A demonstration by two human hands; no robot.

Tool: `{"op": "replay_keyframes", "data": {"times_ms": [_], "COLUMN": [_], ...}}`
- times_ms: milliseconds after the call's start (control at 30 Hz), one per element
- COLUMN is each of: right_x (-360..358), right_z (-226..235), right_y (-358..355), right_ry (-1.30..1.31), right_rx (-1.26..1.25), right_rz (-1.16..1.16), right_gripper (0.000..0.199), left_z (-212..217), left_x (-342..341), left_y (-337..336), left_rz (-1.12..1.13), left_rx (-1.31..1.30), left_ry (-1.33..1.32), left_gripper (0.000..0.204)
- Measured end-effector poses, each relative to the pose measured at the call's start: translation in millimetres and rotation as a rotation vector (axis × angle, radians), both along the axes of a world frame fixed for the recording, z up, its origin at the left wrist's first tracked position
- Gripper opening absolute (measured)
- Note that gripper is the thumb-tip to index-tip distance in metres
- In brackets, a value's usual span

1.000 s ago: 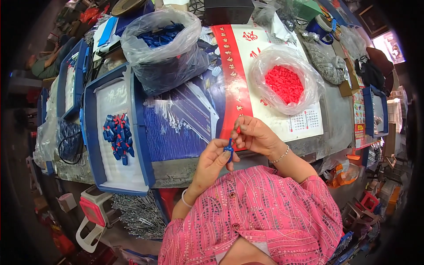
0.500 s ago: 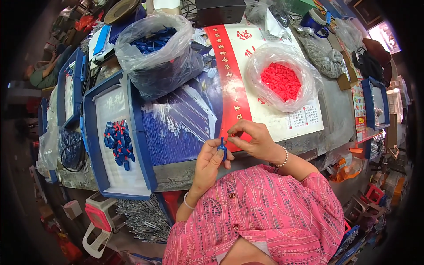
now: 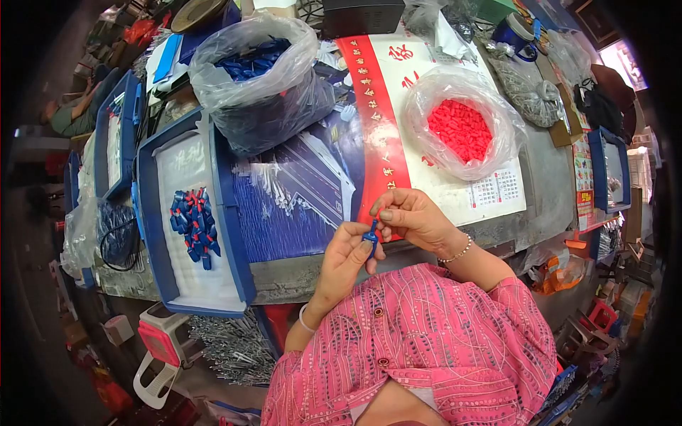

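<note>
My left hand (image 3: 347, 257) grips a small blue plastic part (image 3: 371, 238) between thumb and fingers, its thin neck pointing up. Pinched together, the fingertips of my right hand (image 3: 414, 219) meet the top of that neck. They hold a small red plastic piece, mostly hidden by the fingers. To the right, a clear plastic bag (image 3: 506, 131) stands open, full of small red pieces (image 3: 460, 131). Beyond my left hand is a larger clear bag (image 3: 273, 121) of blue parts (image 3: 254, 59). A blue tray (image 3: 238, 245) at left holds a pile of blue parts with red pieces on them (image 3: 194, 227).
A red and white printed sheet (image 3: 380, 135) and a blue picture sheet (image 3: 291, 213) cover the table. A dark box (image 3: 362, 18) and a blue mug (image 3: 515, 35) stand at the back. Below the tray are a stool (image 3: 160, 344) and many thin metallic rods (image 3: 231, 348).
My right fingertips have come in to the top of the blue part's neck, closing the small gap. Both hands sit slightly further right in the picture.
</note>
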State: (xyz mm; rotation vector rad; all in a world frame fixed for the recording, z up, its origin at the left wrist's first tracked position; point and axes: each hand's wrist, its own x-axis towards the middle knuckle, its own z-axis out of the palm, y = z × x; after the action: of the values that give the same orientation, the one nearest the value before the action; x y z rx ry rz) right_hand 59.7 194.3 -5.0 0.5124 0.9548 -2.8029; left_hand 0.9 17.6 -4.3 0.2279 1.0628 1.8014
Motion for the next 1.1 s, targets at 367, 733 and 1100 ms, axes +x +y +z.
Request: {"op": "replay_keyframes", "data": {"times_ms": [367, 733, 1100], "right_x": [0, 8, 2], "right_z": [-1, 11, 45], "right_y": [4, 5, 24], "right_ry": [0.059, 0.192, 0.913], "right_rx": [0.083, 0.546, 1.797], "right_rz": [0.047, 0.218, 0.53], "right_gripper": [0.011, 0.01, 0.025], "left_z": [-2, 10, 15], "left_x": [-1, -3, -10], "left_y": [-4, -15, -16], "left_rz": [-0.032, -0.165, -0.321], "left_rx": [-0.001, -0.111, -0.22], "left_ry": [0.028, 0.088, 0.456], "left_gripper": [0.021, 0.015, 0.023]}}
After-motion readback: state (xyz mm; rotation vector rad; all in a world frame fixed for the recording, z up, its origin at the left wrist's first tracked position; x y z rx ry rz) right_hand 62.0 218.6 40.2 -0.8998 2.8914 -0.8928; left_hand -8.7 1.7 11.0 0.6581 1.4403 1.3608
